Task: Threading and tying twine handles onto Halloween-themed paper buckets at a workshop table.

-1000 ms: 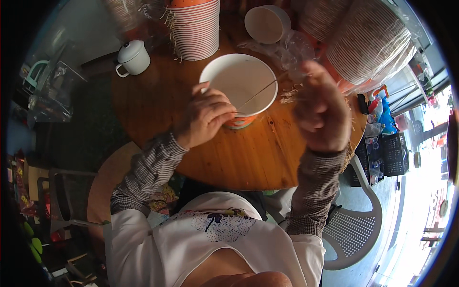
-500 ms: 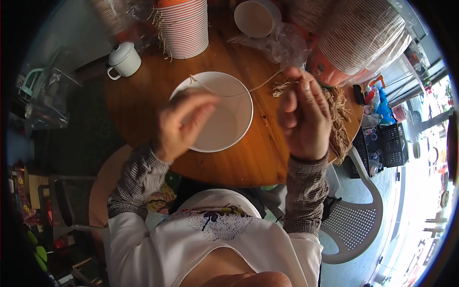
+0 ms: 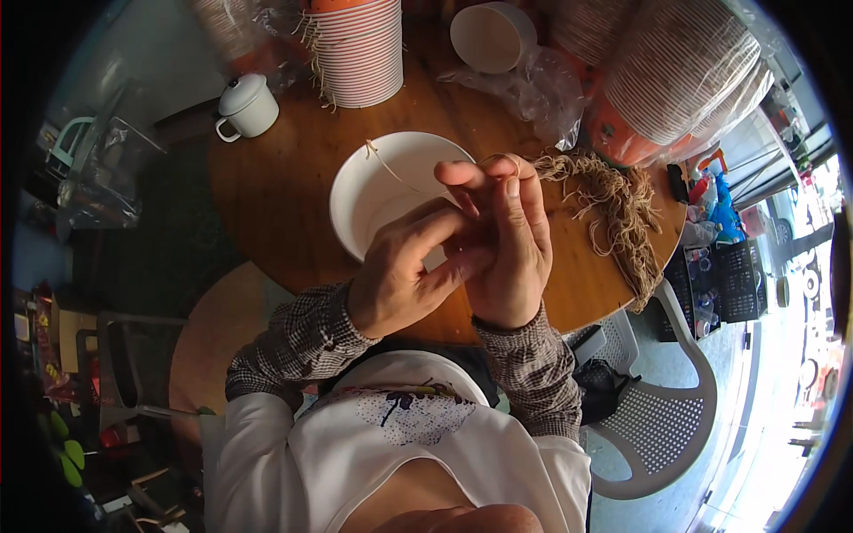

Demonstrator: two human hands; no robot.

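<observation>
A white paper bucket (image 3: 357, 191) stands on the round wooden table in front of me, its mouth facing up. From a knot at its far rim a thin tan string (image 3: 384, 165) runs across the opening to my right hand. My right hand (image 3: 511, 240) pinches this string between thumb and fingers, just right of the bucket. Against its palm presses my left hand (image 3: 413, 266), thumb and fingers drawn together; whatever they hold is hidden. Close by on the right lies a tangled bundle of tan strings (image 3: 622, 209).
Behind the bucket rises a stack of nested buckets (image 3: 360, 58) with strings hanging down its side. A lidded white mug (image 3: 249, 107) is at left. A tipped white cup (image 3: 491, 37), crumpled plastic (image 3: 546, 89) and a wrapped bucket stack (image 3: 684, 75) occupy the far right. A grey chair (image 3: 657, 426) stands nearby.
My right hand has come left toward the bucket with the string, and my left hand has moved right to meet it. The hands were apart and now touch.
</observation>
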